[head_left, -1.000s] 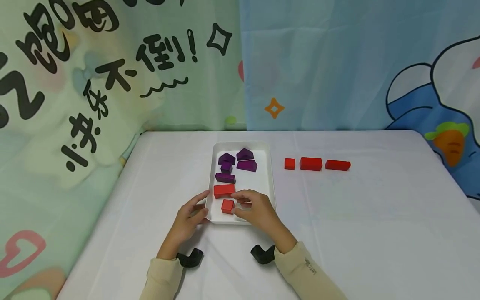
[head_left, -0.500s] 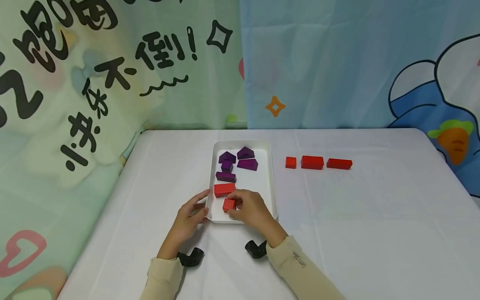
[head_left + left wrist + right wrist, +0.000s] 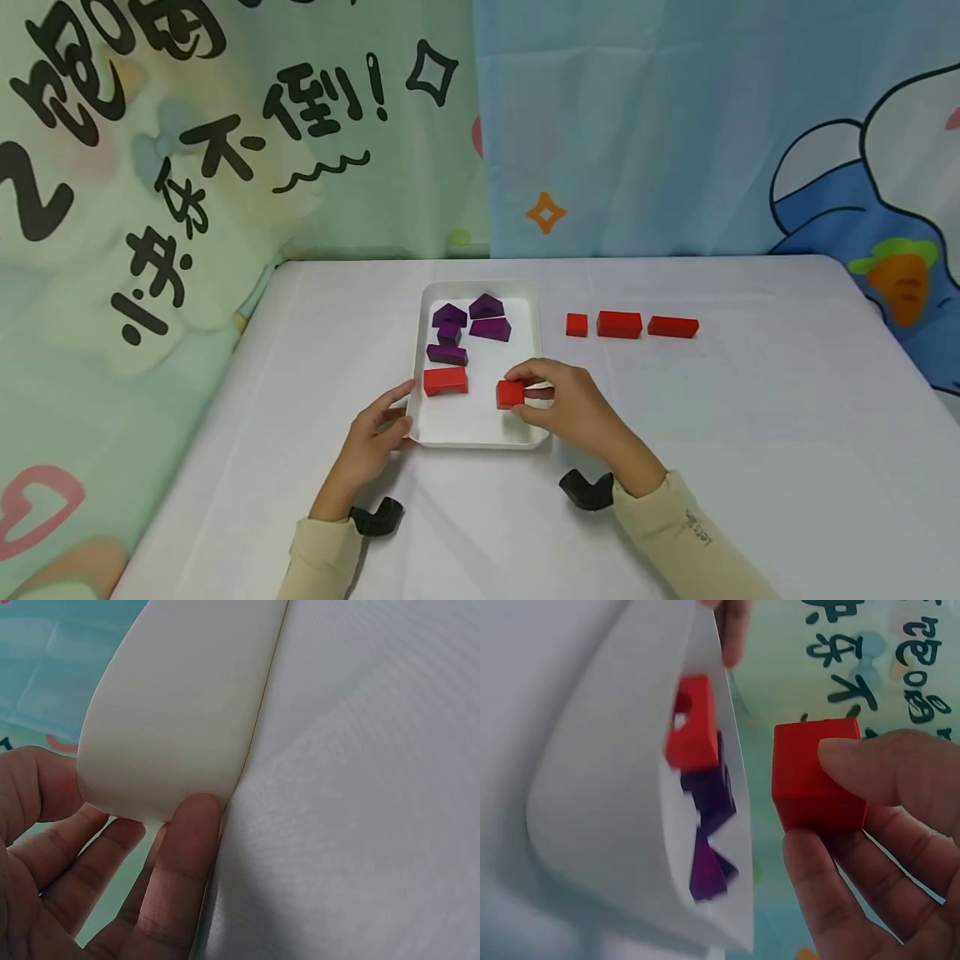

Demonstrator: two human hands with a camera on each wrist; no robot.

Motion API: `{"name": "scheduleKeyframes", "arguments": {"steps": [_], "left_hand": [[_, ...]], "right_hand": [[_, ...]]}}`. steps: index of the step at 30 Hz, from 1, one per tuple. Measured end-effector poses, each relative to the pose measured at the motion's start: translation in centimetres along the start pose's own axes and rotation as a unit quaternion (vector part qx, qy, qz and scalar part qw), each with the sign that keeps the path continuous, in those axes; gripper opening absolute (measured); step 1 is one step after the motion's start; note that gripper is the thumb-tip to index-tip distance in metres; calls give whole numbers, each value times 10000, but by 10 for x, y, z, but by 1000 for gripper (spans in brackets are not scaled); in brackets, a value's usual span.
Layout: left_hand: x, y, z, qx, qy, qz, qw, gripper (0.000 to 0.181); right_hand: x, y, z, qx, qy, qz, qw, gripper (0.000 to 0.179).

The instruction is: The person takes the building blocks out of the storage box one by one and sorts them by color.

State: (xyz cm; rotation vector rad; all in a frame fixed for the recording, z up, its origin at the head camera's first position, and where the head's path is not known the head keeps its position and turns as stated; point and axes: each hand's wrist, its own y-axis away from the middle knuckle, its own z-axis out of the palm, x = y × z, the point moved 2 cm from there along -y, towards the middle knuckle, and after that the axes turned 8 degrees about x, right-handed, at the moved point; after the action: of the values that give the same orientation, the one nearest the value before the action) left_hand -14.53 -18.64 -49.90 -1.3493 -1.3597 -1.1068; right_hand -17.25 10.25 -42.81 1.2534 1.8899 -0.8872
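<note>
My right hand (image 3: 573, 404) pinches a red cube (image 3: 510, 394) between thumb and fingers, raised above the right part of the white tray (image 3: 480, 437). In the right wrist view the same cube (image 3: 817, 776) appears close up, apart from the tray. My left hand (image 3: 375, 433) touches the tray's left side near its front corner, fingers spread. The left wrist view shows its thumb (image 3: 187, 862) against the tray's outer wall (image 3: 165, 712). A red block (image 3: 446, 381) with a rounded notch lies in the tray, in front of several purple blocks (image 3: 447, 355).
Right of the tray, a small red block (image 3: 577, 325), a longer red block (image 3: 619, 324) and a slanted-end red block (image 3: 672, 327) lie in a row on the white-covered table (image 3: 750, 433). Printed curtains (image 3: 637, 125) hang behind.
My right hand has taken hold of the red cube at the tray's front left, lifted it and carried it rightward. The left hand has stayed at the tray's side.
</note>
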Motion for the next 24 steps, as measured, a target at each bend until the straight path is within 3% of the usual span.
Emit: {"name": "scheduleKeyframes", "arguments": {"steps": [10, 24], "left_hand": [[-1, 2, -2, 73, 5, -61, 10000, 53], [-1, 2, 1, 0, -5, -124, 9999, 54]], "right_hand": [[23, 5, -75, 340, 804, 131, 9961, 39], [74, 2, -179, 686, 1907, 640, 9772, 44]]}}
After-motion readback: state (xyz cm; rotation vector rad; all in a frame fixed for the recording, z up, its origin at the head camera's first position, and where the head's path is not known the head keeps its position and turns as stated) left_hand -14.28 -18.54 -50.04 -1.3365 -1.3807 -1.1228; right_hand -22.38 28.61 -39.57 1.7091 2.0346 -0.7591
